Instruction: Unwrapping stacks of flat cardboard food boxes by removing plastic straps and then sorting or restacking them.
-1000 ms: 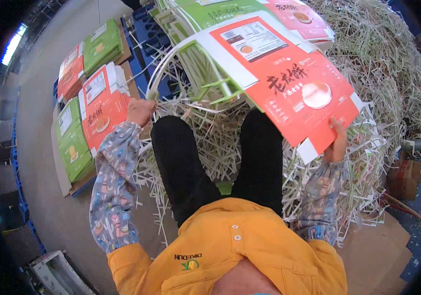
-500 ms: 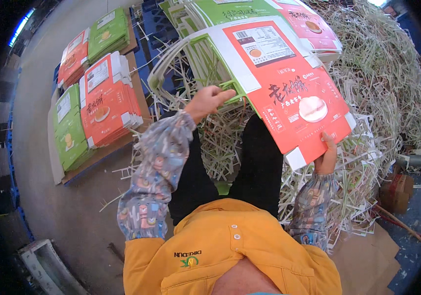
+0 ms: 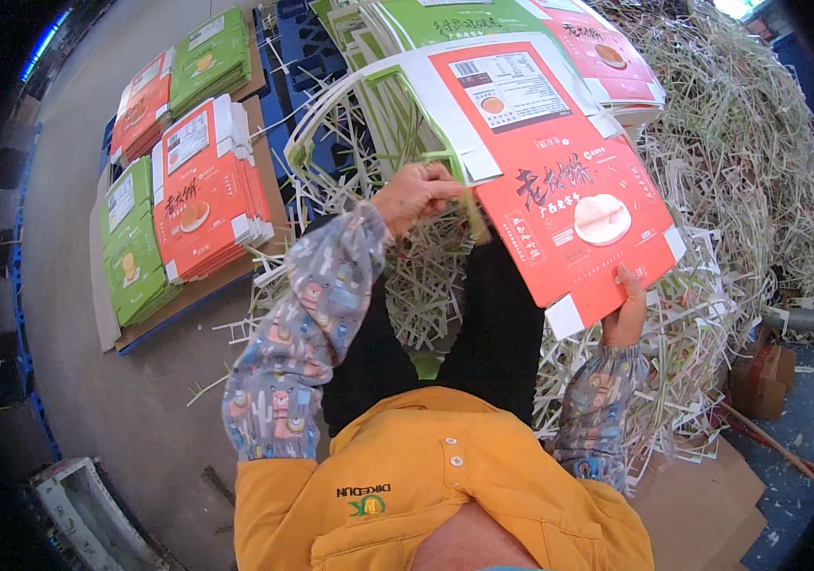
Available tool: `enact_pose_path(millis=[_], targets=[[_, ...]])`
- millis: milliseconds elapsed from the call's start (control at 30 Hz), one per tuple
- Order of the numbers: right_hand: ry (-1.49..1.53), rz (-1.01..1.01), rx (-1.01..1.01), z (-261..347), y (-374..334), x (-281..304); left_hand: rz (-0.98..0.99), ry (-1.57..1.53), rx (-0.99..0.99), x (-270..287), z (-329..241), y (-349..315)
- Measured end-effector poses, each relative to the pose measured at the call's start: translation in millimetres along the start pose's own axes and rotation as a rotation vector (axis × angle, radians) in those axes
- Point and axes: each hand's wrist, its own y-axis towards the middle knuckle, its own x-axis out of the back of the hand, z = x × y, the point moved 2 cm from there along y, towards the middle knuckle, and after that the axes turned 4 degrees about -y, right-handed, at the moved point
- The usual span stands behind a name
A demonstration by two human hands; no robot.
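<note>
A flat die-cut carton sheet, red with a picture of a round cake and white flaps, lies tilted across the front of a stack. My right hand grips its lower right edge, thumb on the printed face and the other fingers hidden beneath. Beside the sheet's left edge, my left hand is closed in a pinch. From its fingertips hangs a motion-smeared green paper strip. Green-and-white waste edging still frames the left side of the stack, just beyond this hand.
Green carton sheets and red ones lie farther back. Sorted red cartons and green cartons sit on a pallet at left. Shredded paper trimmings heap up at right and between my legs. A brown box stands at right.
My left hand has drawn its fingers into a pinch and shifted slightly, and a strip now trails from them. The right hand keeps its hold; the carton sheet has barely moved.
</note>
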Motion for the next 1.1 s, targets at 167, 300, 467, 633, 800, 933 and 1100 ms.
enact_pose_path(millis=[167, 300, 467, 633, 800, 933, 1100], targets=[[0.035, 0.026, -0.011, 15, 6, 8, -0.46, 1.319, -0.202, 124, -33, -44], [0.113, 0.209, -0.053, 27, 5, 16, -0.817, 1.392, 0.008, 194, -17, -73], [-0.083, 0.111, -0.04, 20, 7, 25, -0.326, 0.994, -0.158, 172, -46, -78], [-0.155, 0.042, -0.08, 15, -1, 25, -1.032, 1.123, -0.494, 114, -109, -75], [-0.145, 0.028, -0.072, 18, -11, 17, -0.832, 1.619, -0.74, 53, -75, -21], [-0.148, 0.049, -0.045, 20, -11, 17, -0.697, 1.409, -0.325, 78, -59, 24], [-0.109, 0.133, -0.023, 18, -9, 26, -0.51, 1.481, -0.689, 106, -76, 38]])
